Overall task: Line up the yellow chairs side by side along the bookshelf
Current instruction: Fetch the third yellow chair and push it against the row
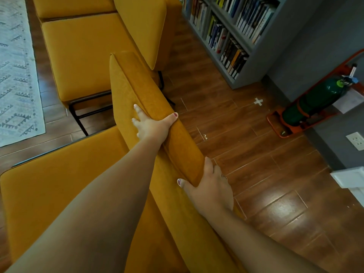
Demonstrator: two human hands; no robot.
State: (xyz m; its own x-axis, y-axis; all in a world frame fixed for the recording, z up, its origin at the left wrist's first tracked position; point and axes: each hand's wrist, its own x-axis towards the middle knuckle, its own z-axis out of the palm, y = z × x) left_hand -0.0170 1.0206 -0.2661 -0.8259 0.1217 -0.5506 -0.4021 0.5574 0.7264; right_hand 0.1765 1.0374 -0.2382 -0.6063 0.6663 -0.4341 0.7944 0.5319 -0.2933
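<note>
A yellow chair (59, 194) stands right below me, its backrest (141, 91) running diagonally up the middle. My left hand (152, 126) grips the top of that backrest, thumb on the back side and fingers on the front. Lower on the same backrest, my right hand (210, 186) grips its near end. A second yellow chair (82, 56) stands just beyond, with black legs, its back toward the grey bookshelf (262, 62). The seat of a third yellow chair (72, 5) shows at the top left.
A patterned pale rug (17, 71) lies at left on the wooden floor (256, 174). A green cylinder in an orange stand (313, 101) leans by the grey wall at right. A white tape cross (258, 101) marks the floor.
</note>
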